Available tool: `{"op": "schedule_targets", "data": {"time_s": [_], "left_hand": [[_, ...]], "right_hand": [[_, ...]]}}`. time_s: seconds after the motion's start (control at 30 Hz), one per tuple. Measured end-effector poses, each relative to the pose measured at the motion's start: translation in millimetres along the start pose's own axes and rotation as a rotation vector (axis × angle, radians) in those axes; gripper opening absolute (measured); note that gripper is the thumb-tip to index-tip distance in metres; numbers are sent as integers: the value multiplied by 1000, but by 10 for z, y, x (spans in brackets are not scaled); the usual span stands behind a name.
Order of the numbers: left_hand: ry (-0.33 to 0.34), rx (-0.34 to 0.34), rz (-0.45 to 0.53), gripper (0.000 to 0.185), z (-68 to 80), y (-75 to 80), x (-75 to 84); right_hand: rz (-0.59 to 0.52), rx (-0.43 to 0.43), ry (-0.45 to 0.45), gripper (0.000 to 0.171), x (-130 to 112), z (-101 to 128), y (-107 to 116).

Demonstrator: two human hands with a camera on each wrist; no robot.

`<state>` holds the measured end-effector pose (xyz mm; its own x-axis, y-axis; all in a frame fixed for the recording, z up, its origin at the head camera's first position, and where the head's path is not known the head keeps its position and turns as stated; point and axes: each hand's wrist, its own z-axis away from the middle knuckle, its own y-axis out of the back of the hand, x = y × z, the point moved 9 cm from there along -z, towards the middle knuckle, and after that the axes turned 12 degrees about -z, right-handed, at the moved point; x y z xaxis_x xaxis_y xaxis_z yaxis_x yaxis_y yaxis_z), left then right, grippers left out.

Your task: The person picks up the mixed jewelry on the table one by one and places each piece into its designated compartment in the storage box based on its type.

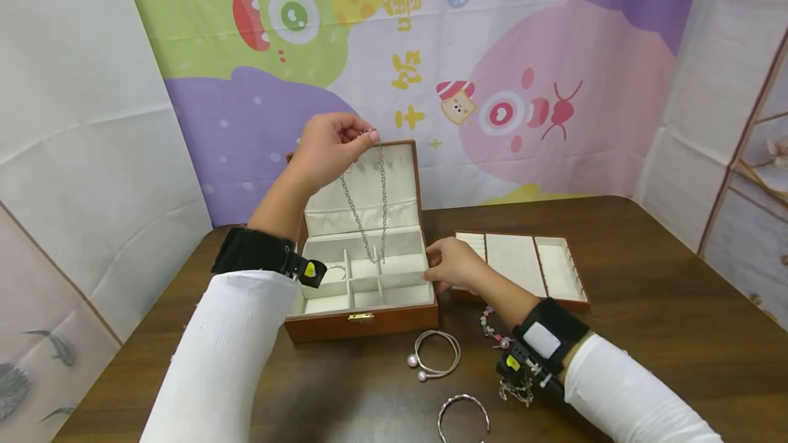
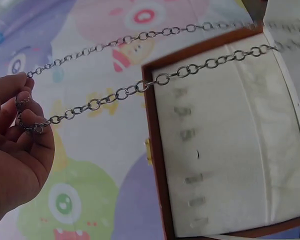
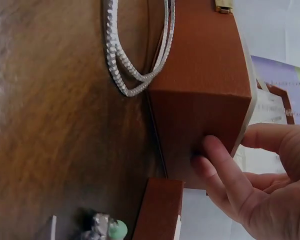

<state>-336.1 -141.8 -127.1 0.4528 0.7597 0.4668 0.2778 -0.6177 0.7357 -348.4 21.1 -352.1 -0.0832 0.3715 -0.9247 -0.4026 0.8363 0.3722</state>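
Observation:
In the head view my left hand (image 1: 332,145) is raised in front of the upright lid of a brown jewelry box (image 1: 363,323). Its curled fingers pinch a silver chain necklace (image 1: 383,190), which hangs in a long loop over the box's cream compartments. The left wrist view shows the chain's links (image 2: 94,104) wrapped about the fingers. My right hand (image 1: 455,265) holds the box's right wall, thumb at the rim and fingers against the brown outer side (image 3: 195,115) in the right wrist view. A ring-shaped silver piece (image 1: 336,272) lies in a left compartment.
A shallow divided tray (image 1: 514,262) sits right of the box. Before them on the wooden table (image 1: 345,388) lie a pearl-ended bangle (image 1: 454,354), a silver cuff bracelet (image 1: 464,398), a colored bead bracelet (image 1: 486,323) and a silver chain piece (image 1: 520,392) partly under my right wrist.

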Motion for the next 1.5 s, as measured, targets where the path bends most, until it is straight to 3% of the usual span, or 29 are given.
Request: {"op": "schedule_targets", "data": {"time_s": [0.43,0.67,0.8,1.07,1.2,1.3,1.37,1.5], "left_hand": [[48,122,33,24,-378,87,-334],[83,128,-58,26,-486,75,-545],[87,121,-142,24,-516,-76,-686],[109,5,-286,23,-481,-507,-922],[111,11,-417,22,-453,-593,-962],[143,41,-502,22,-433,-601,-988],[199,45,-519,28,-411,-605,-1041],[363,48,-446,38,-349,-599,-1203]], "right_hand": [[-42,12,44,54,26,28,-13],[-23,8,52,54,-8,15,-26],[0,6,55,55,-5,23,-25],[-12,9,56,55,0,48,-36],[-2,-1,67,55,2,48,-45],[19,-1,70,55,3,44,-45],[27,0,69,55,5,40,-44],[47,-6,70,56,10,33,-38]]}}
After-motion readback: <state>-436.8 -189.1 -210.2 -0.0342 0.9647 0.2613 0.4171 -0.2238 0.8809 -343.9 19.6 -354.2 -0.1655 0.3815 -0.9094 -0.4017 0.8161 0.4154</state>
